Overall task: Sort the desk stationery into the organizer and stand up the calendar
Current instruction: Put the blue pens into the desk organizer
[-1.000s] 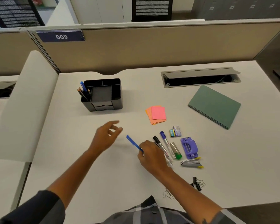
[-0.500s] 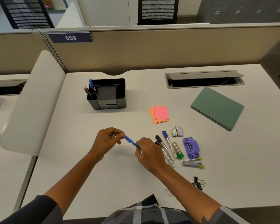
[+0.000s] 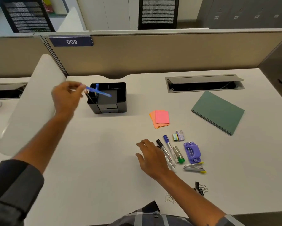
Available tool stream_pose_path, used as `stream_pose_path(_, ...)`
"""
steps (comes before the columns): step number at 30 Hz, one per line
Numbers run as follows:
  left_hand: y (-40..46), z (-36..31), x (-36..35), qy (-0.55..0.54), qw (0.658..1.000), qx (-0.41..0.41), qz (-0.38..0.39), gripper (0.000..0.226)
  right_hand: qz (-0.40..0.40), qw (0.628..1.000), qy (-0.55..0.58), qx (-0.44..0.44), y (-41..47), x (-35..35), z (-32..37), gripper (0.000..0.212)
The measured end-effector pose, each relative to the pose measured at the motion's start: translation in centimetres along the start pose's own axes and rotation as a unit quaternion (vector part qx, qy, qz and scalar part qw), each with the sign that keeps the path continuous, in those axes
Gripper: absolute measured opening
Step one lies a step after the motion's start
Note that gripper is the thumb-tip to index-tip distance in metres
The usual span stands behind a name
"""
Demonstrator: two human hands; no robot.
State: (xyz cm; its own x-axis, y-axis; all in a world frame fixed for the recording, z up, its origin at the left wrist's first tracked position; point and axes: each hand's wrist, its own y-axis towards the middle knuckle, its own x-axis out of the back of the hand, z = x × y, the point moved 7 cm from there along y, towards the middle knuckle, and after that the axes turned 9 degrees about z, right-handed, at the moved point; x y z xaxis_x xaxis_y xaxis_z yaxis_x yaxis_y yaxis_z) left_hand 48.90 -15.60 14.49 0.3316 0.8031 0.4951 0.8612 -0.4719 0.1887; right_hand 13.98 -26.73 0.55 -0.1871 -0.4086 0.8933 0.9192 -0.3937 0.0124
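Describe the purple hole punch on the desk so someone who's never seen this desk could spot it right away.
Start at the green spiral notebook on the white desk, then look nearer the person, to the row of small items beside the right hand. The hole punch is the chunky purple block there, far wider than the slim markers next to it.

light: even, soft overhead | shadows: faint | blur: left hand (image 3: 66, 97) motion-smeared | edges: wide-angle bowing

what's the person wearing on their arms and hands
Both hands, left hand and right hand, are bare: no gloves, rings or watch visible. The left arm has a dark grey sleeve pushed up past the elbow. A grey plaid sleeve edge shows on the right arm.
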Motion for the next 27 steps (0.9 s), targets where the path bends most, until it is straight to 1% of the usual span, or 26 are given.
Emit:
stream_pose_path(2,2.9,-0.2,2.1,0.041,0.998,0.0,-0.043,0.029,0.003,1.0,-0.007,0.003,-0.3,-0.5,0.0,0.035)
stream_pose_path(5,5.5,-0.6,3.3,0.126,0.99,-0.001,-0.065,0.034,0.001,1.0,-0.013,0.001,-0.4,-0.7,-0.2,0.034)
stream_pose_path(9,7.2,-0.7,1.8,0.194,0.981,-0.001,-0.029,0.026,-0.003,1.0,-0.005,-0.006,-0.3,-0.6,-0.7,0.031)
stream_pose_path(14,8.0,-0.2,-0.2,0.275,0.961,-0.011,0.002,0.024,-0.003,1.0,-0.002,-0.013,-0.4,-0.5,-1.3,0.027)
stream_pose_path(21,9.1,1.9,-2.4,0.339,0.94,-0.017,0.045,0.019,0.006,1.0,0.004,-0.021,-0.7,-0.8,-2.0,0.023)
stream_pose_path(27,9.6,3.3,-4.5,0.389,0.916,-0.032,0.098,0.015,0.013,1.0,-0.011,-0.022,-0.5,-0.7,-2.5,0.018)
